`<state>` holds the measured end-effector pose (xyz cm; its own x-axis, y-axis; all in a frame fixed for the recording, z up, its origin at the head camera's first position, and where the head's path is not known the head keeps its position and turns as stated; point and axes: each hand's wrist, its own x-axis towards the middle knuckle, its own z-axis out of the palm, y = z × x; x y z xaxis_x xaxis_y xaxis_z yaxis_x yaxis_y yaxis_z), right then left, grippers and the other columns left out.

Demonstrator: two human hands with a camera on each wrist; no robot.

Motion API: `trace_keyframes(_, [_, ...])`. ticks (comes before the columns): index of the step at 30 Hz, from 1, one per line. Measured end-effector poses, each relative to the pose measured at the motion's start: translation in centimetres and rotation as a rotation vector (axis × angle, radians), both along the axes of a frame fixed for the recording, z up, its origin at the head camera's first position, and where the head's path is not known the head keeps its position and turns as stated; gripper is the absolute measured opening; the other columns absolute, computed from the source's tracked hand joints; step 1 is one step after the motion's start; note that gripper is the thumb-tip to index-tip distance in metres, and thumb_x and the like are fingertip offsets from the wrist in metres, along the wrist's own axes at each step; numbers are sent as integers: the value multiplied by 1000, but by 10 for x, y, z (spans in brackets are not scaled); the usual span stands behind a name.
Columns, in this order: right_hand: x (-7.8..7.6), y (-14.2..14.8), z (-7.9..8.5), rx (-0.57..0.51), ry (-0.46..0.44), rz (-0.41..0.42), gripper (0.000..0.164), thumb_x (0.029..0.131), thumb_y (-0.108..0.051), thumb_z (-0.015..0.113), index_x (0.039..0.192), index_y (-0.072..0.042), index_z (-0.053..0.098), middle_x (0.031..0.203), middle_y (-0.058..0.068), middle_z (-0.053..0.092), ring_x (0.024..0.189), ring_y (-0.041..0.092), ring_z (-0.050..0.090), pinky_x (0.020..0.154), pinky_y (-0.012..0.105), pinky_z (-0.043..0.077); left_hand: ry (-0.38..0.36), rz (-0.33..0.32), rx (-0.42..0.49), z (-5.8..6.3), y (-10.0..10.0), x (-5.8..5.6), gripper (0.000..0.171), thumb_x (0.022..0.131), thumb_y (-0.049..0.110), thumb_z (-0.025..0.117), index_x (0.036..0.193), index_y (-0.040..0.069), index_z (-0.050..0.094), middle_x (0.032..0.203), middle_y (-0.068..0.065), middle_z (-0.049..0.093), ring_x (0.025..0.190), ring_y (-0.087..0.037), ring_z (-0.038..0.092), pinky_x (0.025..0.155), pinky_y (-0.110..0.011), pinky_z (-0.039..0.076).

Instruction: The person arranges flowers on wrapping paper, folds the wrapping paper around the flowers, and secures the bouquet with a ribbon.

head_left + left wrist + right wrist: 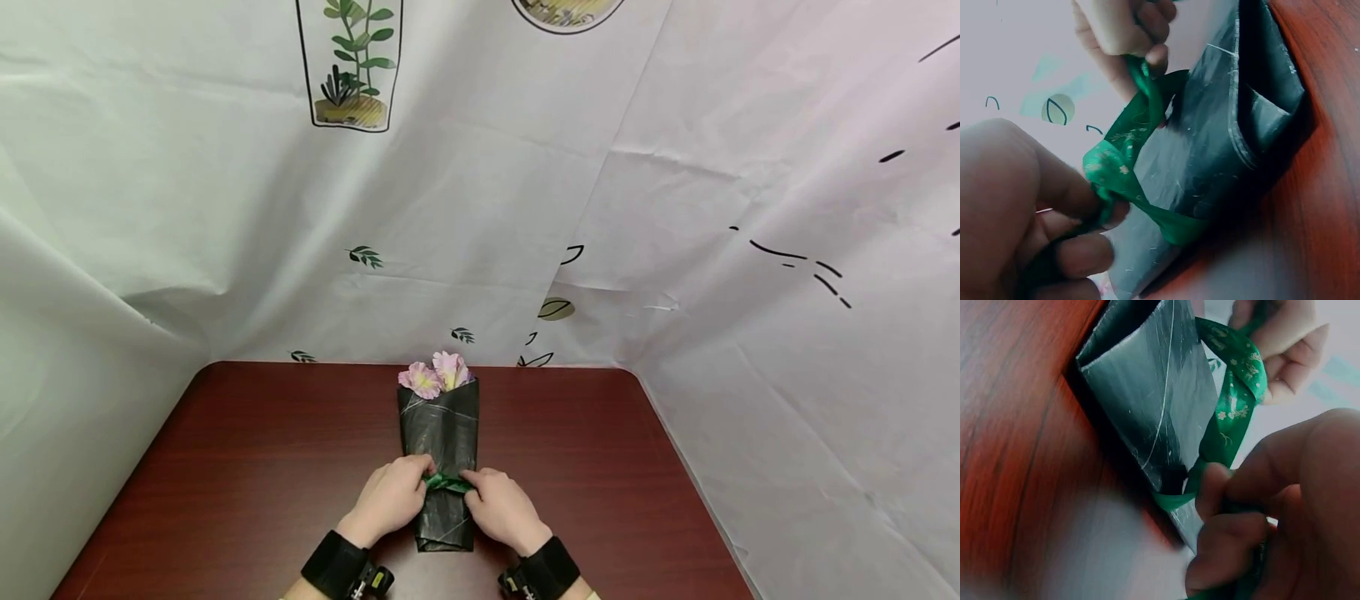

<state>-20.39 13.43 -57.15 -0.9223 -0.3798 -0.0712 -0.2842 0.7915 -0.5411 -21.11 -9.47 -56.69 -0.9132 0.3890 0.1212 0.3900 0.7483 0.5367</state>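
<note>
A bouquet of pink flowers (422, 380) wrapped in black paper (442, 425) lies on the table, blooms toward the far edge. Around the middle of the wrap runs a green ribbon (448, 484) printed with small pale flowers, its two ends crossed over each other on top. My left hand (390, 497) pinches one end of the ribbon between thumb and curled fingers. On the other side my right hand (504, 507) grips the other end. In the left wrist view the crossed ribbon (1113, 164) stands up loosely off the paper, between both hands.
The dark red wooden table (300, 417) extends to both sides of the bouquet. White cloth (465, 183) with printed plants hangs behind it and along both sides. Each wrist wears a black band (335, 565) with a small camera.
</note>
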Motion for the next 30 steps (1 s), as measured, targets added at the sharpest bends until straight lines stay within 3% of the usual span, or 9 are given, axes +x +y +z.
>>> trace_keyframes(3, [1, -1, -1, -37, 28, 4, 37, 110, -24, 68, 141, -8, 77, 97, 0, 69, 59, 8, 47, 60, 27, 38, 32, 6, -3, -3, -2, 2, 7, 104, 9, 74, 103, 15, 79, 99, 1, 74, 81, -17, 71, 66, -37, 56])
trace_keyframes(7, [2, 1, -5, -59, 107, -13, 28, 108, -30, 76, 129, -14, 86, 100, 0, 79, 71, 5, 65, 60, 25, 48, 77, 3, 44, -9, -8, 4, 5, 102, 21, 83, 102, 16, 86, 95, 6, 74, 82, -14, 72, 67, -36, 58])
trace_keyframes(12, [1, 5, -9, -56, 142, -68, 16, 105, -23, 80, 115, -17, 90, 102, 1, 85, 70, 7, 70, 57, 25, 50, 98, 45, 120, -22, -18, 6, 5, 97, 16, 88, 100, 20, 90, 91, 10, 74, 78, -7, 70, 65, -28, 56])
trace_keyframes(18, [0, 11, -13, -29, 178, -106, 10, 104, -21, 81, 102, -17, 90, 91, -3, 82, 68, 2, 66, 57, 25, 49, 102, 111, 142, -29, -25, 9, 10, 94, 13, 90, 100, 21, 90, 88, 12, 70, 75, -4, 67, 62, -25, 52])
trace_keyframes(30, [4, 25, -19, -29, 136, -103, 11, 106, -24, 78, 102, -20, 88, 83, -12, 74, 59, -1, 52, 53, 26, 38, 50, 180, 121, -32, -31, 10, 9, 95, 15, 89, 97, 24, 86, 89, 12, 68, 72, -4, 65, 59, -25, 48])
